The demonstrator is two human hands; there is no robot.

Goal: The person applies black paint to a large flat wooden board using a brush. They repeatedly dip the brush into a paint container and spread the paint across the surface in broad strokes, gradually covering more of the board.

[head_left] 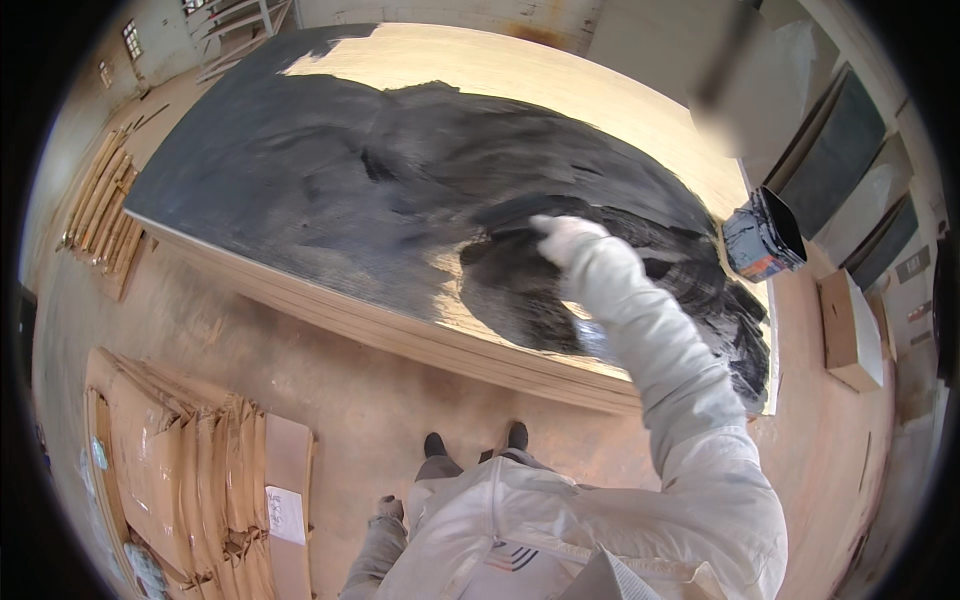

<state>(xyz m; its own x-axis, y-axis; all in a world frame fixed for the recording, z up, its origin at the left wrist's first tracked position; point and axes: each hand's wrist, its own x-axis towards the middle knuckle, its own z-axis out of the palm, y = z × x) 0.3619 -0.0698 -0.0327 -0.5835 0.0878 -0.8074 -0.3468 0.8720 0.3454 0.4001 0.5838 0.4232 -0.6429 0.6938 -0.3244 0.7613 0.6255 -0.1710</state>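
Note:
A large pale wooden board (640, 80) lies on top of a stack, much of its face spread with streaky black coating (300, 150). My right arm reaches out over it, and my right hand (572, 240), pale and blurred, is low over the wet black area. Its fingers look closed, but whatever they grip is lost in the blur and the dark coating. Down by my left side hangs my left hand (390, 508), small in view, fingers curled, away from the board. An open bucket (752, 240), smeared with black, stands at the board's right end.
Bundled flat cardboard (190, 470) stands on the floor at lower left. Wooden strips (100, 205) are stacked beyond the board's left end. At right are a cardboard box (845, 330) and dark panels (835, 150) leaning in a row. My feet (435, 444) are close to the stack's near side.

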